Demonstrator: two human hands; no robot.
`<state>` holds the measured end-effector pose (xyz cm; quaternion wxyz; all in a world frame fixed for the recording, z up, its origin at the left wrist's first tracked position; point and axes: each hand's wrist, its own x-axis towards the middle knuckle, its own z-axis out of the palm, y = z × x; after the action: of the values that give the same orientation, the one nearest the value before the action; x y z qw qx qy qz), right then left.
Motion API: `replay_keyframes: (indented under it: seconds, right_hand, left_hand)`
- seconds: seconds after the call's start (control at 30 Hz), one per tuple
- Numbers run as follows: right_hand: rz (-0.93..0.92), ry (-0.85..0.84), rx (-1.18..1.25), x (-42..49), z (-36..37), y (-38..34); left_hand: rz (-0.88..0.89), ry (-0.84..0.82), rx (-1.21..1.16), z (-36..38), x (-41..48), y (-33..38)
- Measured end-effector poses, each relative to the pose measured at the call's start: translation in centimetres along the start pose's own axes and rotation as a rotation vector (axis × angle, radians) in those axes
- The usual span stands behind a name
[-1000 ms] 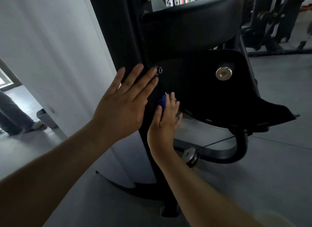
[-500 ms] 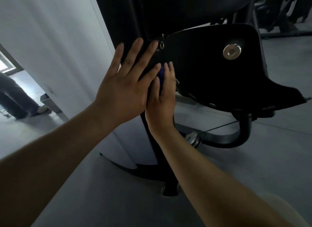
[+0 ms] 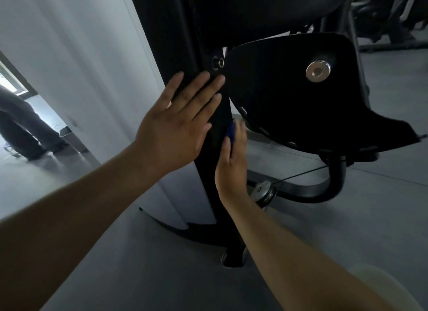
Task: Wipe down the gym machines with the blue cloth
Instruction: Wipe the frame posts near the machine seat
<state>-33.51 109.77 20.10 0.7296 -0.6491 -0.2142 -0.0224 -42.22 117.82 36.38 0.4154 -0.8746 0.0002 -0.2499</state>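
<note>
Left hand (image 3: 176, 125) lies flat and released, fingers straight and spread, palm on the left face of the gym machine's black upright post (image 3: 176, 33), fingertips just under a small silver bolt (image 3: 218, 63). Right hand (image 3: 231, 162) sits lower on the post's right edge, fingers fairly straight, pressing the blue cloth (image 3: 231, 131) against the metal without clenching. Only a small strip of the cloth shows above the thumb; that strip runs up and down along the post, and the rest is hidden under the hand. The post's long axis is vertical and leans slightly in view. There is a narrow gap between the post's right edge and the black cam plate (image 3: 289, 97), which carries a large silver bolt (image 3: 317, 71). Below the plate are a curved black tube (image 3: 324, 192), a pulley (image 3: 264, 192) and a thin cable (image 3: 301, 175), with open grey floor (image 3: 347, 229) beyond. A white panel (image 3: 81, 56) butts against the post's left edge. A person's legs (image 3: 20, 125) stand at far left.
</note>
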Motion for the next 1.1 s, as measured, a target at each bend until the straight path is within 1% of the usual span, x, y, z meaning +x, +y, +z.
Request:
replay_keyframes:
  seconds: [0.07,0.1,0.13,0.2,0.3,0.37,0.4,0.43,0.5,0.53,0.57,0.63,0.73,0.8,0.83,0.9,0.93,1.0,1.1]
  right_hand:
    - [0.215,0.005,0.027,-2.1,-0.7,4.0]
    - [0.292,-0.004,0.05,-2.7,-0.9,5.1]
    - [0.325,-0.009,0.074,-2.6,-0.9,5.1]
    - [0.287,0.002,0.101,-1.5,-0.7,2.0]
    - [0.079,-0.015,0.172,0.5,-0.3,-3.4]
    - [-0.036,-0.059,0.193,0.3,-0.1,-4.9]
    - [-0.058,-0.061,0.174,-0.1,0.0,-4.2]
    - [-0.032,-0.055,0.153,-0.7,0.0,-3.1]
    - [0.129,-0.021,0.142,-1.5,0.2,-0.8]
    - [0.2,-0.002,0.149,-1.5,0.3,-0.4]
    - [0.232,0.006,0.167,-1.0,0.4,-0.6]
    - [0.189,0.019,0.214,0.4,0.4,-2.8]
    - [-0.008,-0.053,0.313,2.8,-0.4,-6.8]
    - [-0.076,-0.058,0.244,3.5,-0.3,-7.1]
    - [-0.045,-0.027,0.19,3.6,0.0,-6.2]
    - [0.128,0.045,0.143,3.6,0.5,-3.7]
    - [0.184,0.058,0.143,3.5,0.7,-2.7]
    - [0.184,0.044,0.147,3.4,0.5,-3.6]
    - [0.036,-0.002,0.203,4.7,0.3,-7.9]
  left_hand:
    - [0.04,0.006,0.021,0.5,-0.3,0.4]
    - [0.05,0.003,0.027,0.8,-0.4,0.6]
    - [0.053,-0.002,0.032,1.0,-0.5,0.9]
    - [0.053,-0.021,0.037,1.1,-0.4,1.3]
    - [0.047,-0.052,0.029,1.0,-0.3,1.7]
    - [0.043,-0.066,0.027,0.9,-0.2,1.6]
    - [0.048,-0.066,0.032,0.8,-0.2,1.5]
    - [0.054,-0.057,0.037,0.8,-0.3,1.3]
    - [0.058,-0.02,0.051,0.9,-0.4,1.0]
    - [0.062,-0.012,0.058,0.8,-0.4,0.9]
    - [0.063,-0.011,0.061,0.7,-0.4,0.8]
    - [0.057,-0.018,0.059,0.5,-0.3,0.9]
    - [0.031,-0.01,0.013,0.1,-0.3,1.0]
    - [0.023,0.028,-0.028,-0.3,-0.2,0.7]
    - [0.02,0.043,-0.038,-0.5,-0.2,0.3]
    - [0.002,0.058,-0.049,-0.9,-0.2,-0.5]
    - [0.001,0.056,-0.052,-1.1,-0.2,-1.0]
    - [0.022,0.044,-0.037,-1.2,-0.3,-1.4]
    - [0.029,0.012,-0.03,-1.4,-0.2,-1.3]
